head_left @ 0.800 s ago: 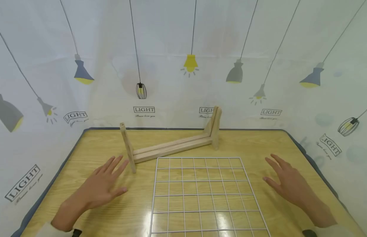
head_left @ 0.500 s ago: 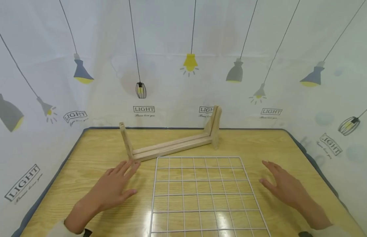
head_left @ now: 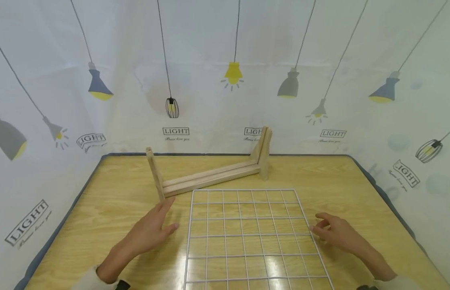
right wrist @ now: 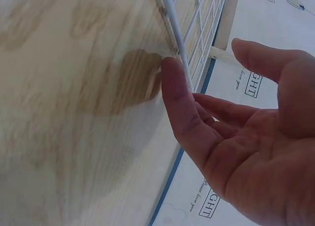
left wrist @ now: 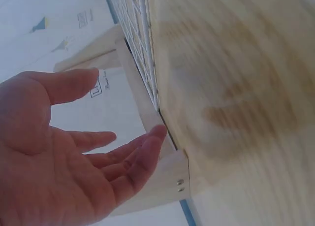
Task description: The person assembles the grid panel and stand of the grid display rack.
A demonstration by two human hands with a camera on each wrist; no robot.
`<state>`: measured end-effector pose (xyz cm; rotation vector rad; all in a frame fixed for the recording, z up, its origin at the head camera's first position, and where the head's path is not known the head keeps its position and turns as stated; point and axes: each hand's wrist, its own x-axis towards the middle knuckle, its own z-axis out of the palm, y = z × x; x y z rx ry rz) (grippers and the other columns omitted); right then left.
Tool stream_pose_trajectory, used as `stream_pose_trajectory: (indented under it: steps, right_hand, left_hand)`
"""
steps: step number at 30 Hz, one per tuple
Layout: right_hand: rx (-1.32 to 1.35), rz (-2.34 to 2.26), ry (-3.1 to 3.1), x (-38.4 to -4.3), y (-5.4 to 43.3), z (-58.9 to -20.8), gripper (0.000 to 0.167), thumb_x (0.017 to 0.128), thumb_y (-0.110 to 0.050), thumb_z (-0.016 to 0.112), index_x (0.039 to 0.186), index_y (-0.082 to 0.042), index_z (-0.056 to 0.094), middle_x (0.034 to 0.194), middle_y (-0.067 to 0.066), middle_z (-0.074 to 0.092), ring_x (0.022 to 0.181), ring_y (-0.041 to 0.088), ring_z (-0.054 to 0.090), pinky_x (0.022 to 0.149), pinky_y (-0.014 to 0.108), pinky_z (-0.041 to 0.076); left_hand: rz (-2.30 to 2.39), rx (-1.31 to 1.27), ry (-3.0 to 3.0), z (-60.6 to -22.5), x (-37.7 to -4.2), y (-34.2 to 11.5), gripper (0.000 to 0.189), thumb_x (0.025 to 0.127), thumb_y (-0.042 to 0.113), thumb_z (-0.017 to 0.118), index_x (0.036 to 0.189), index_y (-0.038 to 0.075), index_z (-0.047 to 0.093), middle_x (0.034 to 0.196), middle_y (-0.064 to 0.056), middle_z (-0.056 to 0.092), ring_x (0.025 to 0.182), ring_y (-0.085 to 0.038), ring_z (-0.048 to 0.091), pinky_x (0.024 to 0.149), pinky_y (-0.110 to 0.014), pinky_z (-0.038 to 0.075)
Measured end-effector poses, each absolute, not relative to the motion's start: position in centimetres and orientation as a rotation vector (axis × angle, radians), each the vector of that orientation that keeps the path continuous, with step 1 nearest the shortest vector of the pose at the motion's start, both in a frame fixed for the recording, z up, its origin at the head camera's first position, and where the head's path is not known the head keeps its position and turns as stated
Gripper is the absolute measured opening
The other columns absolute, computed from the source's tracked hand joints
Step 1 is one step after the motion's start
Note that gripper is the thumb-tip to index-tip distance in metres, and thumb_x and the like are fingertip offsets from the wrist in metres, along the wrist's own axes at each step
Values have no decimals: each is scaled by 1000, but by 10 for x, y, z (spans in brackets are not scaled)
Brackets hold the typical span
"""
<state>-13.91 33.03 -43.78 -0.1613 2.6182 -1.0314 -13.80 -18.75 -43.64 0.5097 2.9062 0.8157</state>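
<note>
A white wire grid panel (head_left: 242,235) lies on the wood-grain table, its long sides running away from me. My left hand (head_left: 146,233) hovers off its left side, fingers spread and thumb apart, holding nothing. In the left wrist view, that hand's fingers (left wrist: 142,162) are gently bent, with the grid edge beyond them. My right hand (head_left: 339,233) is at the panel's right edge, fingers loosely bent and the grip vacant. The right wrist view shows a fingertip right by the grid's rim. Behind the panel stands a wooden frame (head_left: 212,177) with two upright ends and a crossbar.
The wood-grain table (head_left: 312,177) has a dark blue edge along its back and sides. White sheeting (head_left: 207,92) printed with hanging lamps rises around it. Two screw heads (left wrist: 180,185) show on the frame's near end in the left wrist view.
My left hand has moved right, toward the grid's left side. My right hand has moved left to the grid's right edge, its fingers bending more. Frame and grid stay put.
</note>
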Motion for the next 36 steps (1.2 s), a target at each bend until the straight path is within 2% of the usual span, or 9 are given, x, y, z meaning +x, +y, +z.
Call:
stream_pose_trajectory:
  steps: [3, 7, 11, 16, 19, 22, 25, 29, 36]
  right_hand:
    - [-110, -1029, 2588, -139, 327, -439, 64, 98, -28, 63, 136, 18, 42, 106, 18, 67, 77, 19, 69, 63, 32, 60]
    - [-77, -922, 2617, -138, 322, -441, 48, 96, -30, 64, 122, 10, 59, 98, 10, 67, 81, 19, 65, 66, 33, 57]
    - [-55, -906, 2607, -136, 320, -444, 30, 94, -29, 68, 103, -1, 66, 82, 6, 61, 71, 18, 62, 59, 31, 55]
    - [8, -1003, 2522, -133, 321, -447, 31, 94, -28, 68, 103, 1, 64, 80, 6, 59, 67, 18, 63, 57, 31, 57]
    - [15, -1060, 2473, -133, 322, -447, 32, 95, -28, 67, 105, 2, 63, 82, 7, 61, 69, 19, 64, 59, 33, 58]
    - [-21, -1117, 2437, -134, 324, -447, 33, 96, -26, 65, 107, 5, 62, 83, 8, 63, 70, 20, 64, 60, 35, 60]
    - [-41, -1148, 2416, -133, 325, -448, 35, 97, -25, 65, 109, 7, 61, 85, 8, 64, 71, 21, 64, 61, 34, 60]
    - [-47, -1162, 2417, -133, 325, -449, 36, 97, -23, 64, 110, 10, 59, 83, 7, 64, 70, 19, 63, 61, 32, 59]
    - [-92, -1206, 2398, -132, 324, -451, 30, 98, -15, 61, 109, 13, 58, 78, 5, 61, 67, 16, 60, 59, 28, 56]
  left_hand:
    - [952, 393, 2794, -439, -136, -182, 74, 96, 22, 66, 153, -2, 26, 144, -36, 42, 115, -47, 58, 84, -55, 56]
    - [1031, 263, 2720, -445, -133, -170, 69, 93, 18, 69, 148, -6, 35, 124, -29, 60, 91, -31, 67, 71, -43, 59]
    - [1137, 218, 2654, -450, -129, -160, 59, 93, 16, 68, 138, -14, 44, 97, -17, 71, 66, -16, 63, 61, -33, 57]
    - [1271, 241, 2556, -454, -127, -152, 43, 97, 14, 61, 124, -19, 53, 76, -8, 69, 50, -14, 60, 46, -22, 50]
    - [1329, 250, 2503, -455, -129, -148, 25, 99, 13, 57, 101, -11, 62, 66, -5, 63, 50, -12, 61, 46, -21, 51]
    - [1378, 262, 2451, -453, -130, -146, 24, 99, 12, 55, 84, -5, 62, 61, -6, 60, 52, -12, 62, 49, -24, 56]
    - [1408, 241, 2419, -451, -130, -145, 25, 99, 11, 54, 98, -10, 67, 62, -7, 61, 53, -13, 63, 51, -26, 57]
    - [1453, 171, 2360, -452, -130, -144, 32, 100, 9, 52, 114, -17, 62, 71, -9, 60, 59, -14, 62, 56, -26, 59]
    - [1482, 74, 2338, -453, -129, -143, 30, 99, 7, 51, 111, -17, 63, 76, -10, 58, 62, -16, 60, 59, -27, 59]
